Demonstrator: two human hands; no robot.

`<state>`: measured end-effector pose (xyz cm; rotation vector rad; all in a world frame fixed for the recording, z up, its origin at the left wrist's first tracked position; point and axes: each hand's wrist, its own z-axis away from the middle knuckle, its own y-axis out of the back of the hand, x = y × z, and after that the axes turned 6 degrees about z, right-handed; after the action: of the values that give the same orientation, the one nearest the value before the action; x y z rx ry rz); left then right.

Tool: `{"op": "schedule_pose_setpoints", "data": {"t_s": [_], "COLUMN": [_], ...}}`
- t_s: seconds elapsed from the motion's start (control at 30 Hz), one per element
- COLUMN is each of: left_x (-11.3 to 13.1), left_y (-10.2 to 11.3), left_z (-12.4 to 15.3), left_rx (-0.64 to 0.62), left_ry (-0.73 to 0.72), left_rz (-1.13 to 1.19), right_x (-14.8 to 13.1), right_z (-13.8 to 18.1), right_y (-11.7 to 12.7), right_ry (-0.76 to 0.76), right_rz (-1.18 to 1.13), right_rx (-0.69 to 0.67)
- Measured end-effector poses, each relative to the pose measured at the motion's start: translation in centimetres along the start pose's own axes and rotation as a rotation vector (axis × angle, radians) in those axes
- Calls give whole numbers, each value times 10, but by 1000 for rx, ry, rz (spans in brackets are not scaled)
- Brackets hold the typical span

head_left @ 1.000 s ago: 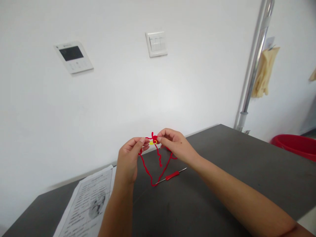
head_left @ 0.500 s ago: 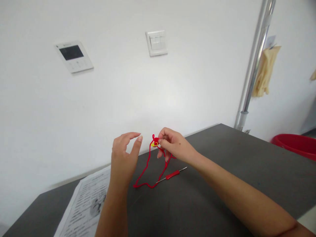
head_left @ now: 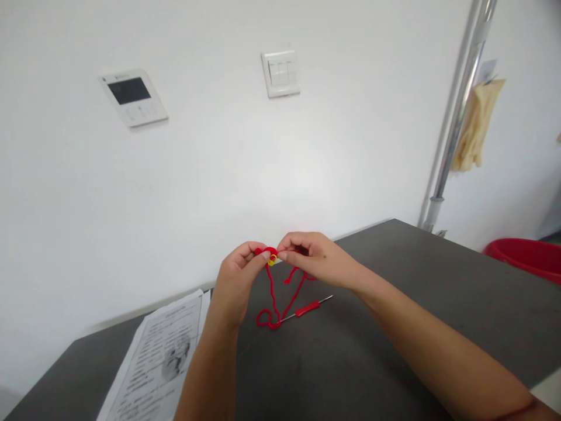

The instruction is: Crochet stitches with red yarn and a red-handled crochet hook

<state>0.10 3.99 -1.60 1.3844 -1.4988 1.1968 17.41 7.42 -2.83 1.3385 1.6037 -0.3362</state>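
A small red crochet piece (head_left: 271, 251) is pinched between my two hands, above the dark table. My left hand (head_left: 241, 272) grips its left side with thumb and fingertips. On its right edge, my right hand (head_left: 309, 255) closes thumb against forefinger. A yellow stitch marker (head_left: 272, 260) hangs at the lower edge of the piece, between the thumbs. Red yarn (head_left: 272, 286) runs down from it to a loose loop on the table. A crochet hook (head_left: 307, 309) with a red grip lies there, its left tip touching the yarn.
Printed sheets (head_left: 153, 356) lie on the table (head_left: 350, 351) to the left, partly behind my left forearm. On the wall are a panel with a screen (head_left: 134, 98) and a switch (head_left: 281, 73). A metal pole (head_left: 460, 111), hanging yellow gloves (head_left: 477, 128) and a red basin (head_left: 521, 257) are at right.
My left hand moved right and closed from an open pose onto the crochet piece. The yarn loop on the table shifted right and shrank. The hook stayed in place.
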Motion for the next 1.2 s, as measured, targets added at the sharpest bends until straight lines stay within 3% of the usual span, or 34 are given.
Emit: {"op": "schedule_pose_setpoints", "data": {"t_s": [0.27, 0.43, 0.87, 1.0, 1.2], "left_x": [1, 3, -6, -3, 0], "left_y": [2, 2, -5, -9, -16], "left_z": [4, 7, 9, 11, 11], "left_rx": [-205, -240, -463, -459, -366], "left_ry": [67, 31, 93, 65, 32], "left_rz": [-128, -143, -85, -130, -226], "right_x": [-5, -7, -3, -3, -1], "right_z": [2, 3, -5, -7, -7], "right_y": [5, 6, 0, -4, -12], "right_ry": [12, -6, -257, -356, -281], "right_rz": [3, -23, -986, -1134, -1046], "right_rx": [8, 3, 17, 62, 163]}}
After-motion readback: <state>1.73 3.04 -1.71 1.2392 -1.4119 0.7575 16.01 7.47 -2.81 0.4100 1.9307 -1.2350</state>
